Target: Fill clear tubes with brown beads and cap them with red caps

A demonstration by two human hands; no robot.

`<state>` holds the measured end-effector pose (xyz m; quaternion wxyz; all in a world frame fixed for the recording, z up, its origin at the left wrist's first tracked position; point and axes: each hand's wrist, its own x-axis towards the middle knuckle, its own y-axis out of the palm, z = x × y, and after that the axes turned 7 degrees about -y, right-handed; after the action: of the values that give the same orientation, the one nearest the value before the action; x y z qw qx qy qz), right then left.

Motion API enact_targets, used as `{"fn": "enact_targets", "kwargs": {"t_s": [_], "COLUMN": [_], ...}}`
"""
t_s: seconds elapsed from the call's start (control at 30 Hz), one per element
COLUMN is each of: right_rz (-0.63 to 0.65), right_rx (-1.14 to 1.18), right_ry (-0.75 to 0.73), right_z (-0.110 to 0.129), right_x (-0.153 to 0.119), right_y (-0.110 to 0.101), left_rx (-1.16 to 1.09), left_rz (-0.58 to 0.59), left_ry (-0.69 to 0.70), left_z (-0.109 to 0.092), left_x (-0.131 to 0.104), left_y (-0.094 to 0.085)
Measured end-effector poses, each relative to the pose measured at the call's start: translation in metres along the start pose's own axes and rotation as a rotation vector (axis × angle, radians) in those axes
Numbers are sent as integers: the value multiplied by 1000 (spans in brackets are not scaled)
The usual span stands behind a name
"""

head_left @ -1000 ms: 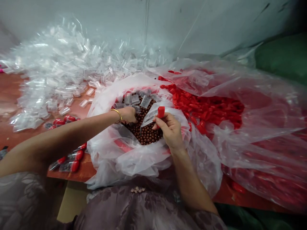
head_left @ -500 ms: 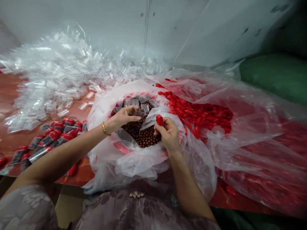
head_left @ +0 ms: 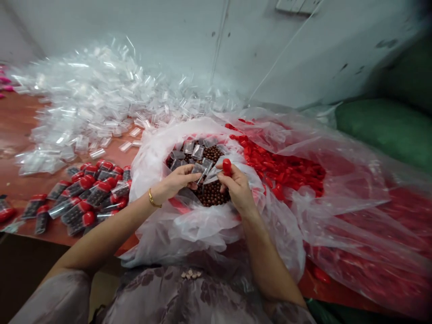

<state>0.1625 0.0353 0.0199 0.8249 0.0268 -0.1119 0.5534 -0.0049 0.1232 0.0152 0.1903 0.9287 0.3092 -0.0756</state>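
Observation:
My left hand (head_left: 185, 179), with a gold bracelet at the wrist, pinches a small clear container (head_left: 198, 169) over a plastic-lined opening. My right hand (head_left: 234, 181) holds a red cap (head_left: 227, 167) upright between thumb and fingers, just to the right of the container. Below both hands lie brown beads (head_left: 212, 196). Several clear containers (head_left: 197, 152) rest on the beads behind my left hand. White plastic sheeting (head_left: 148, 157) surrounds the beads. The cap and the held container are apart.
A large heap of clear containers (head_left: 91, 90) lies at the back left. Filled, red-capped containers (head_left: 97, 193) are piled on the red table (head_left: 16, 117). Loose red caps (head_left: 286, 166) lie in clear plastic at the right. A green sack (head_left: 384, 130) is at the far right.
The view has shifted, showing more of the left side. My left hand has moved lower and closer to my right hand with the container. The red cap remains in my right hand.

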Motion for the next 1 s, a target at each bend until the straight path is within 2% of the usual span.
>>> {"fn": "enact_targets", "kwargs": {"t_s": [0.3, 0.5, 0.67, 0.77, 0.87, 1.0], "right_rz": [158, 168, 170, 134, 111, 184], "right_rx": [-60, -413, -457, -479, -470, -322], "right_ry": [-53, -277, -352, -347, -273, -182], "right_z": [-4, -5, -4, -3, -3, -3], "right_x": [2, -2, -3, -4, -5, -7], "right_y": [5, 7, 9, 7, 6, 8], "left_rx": [96, 190, 148, 147, 189, 232], "left_rz": [99, -3, -15, -28, -11, -10], "left_ry": [42, 179, 212, 209, 210, 164], "left_z": [1, 5, 8, 9, 9, 11], "left_x": [-2, -3, -2, -2, -2, -3], "left_y": [3, 5, 7, 7, 6, 5]}}
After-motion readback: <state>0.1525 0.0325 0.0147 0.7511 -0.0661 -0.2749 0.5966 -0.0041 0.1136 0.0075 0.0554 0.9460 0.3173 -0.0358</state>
